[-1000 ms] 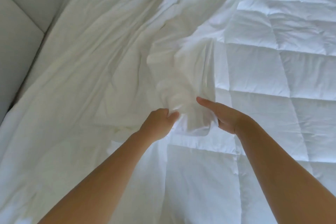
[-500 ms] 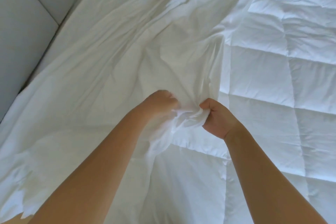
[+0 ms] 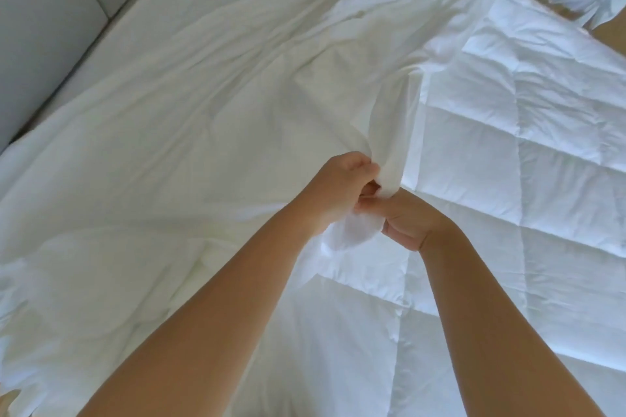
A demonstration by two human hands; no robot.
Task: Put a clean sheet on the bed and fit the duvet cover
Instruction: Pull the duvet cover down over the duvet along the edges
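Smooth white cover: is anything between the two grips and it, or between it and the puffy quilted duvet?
Nothing visible. The left grip and the right grip both hold a bunched edge of the smooth white fabric cover. The cover lies right against the white quilted duvet, with nothing between them.

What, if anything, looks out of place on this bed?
The duvet cover lies creased and bunched where the left hand and right hand grip it, leaving the quilted duvet bare beside it. Nothing looks torn.

At the far left I see a grey padded panel (image 3: 40, 27); at the far right, some brown floor (image 3: 609, 31).
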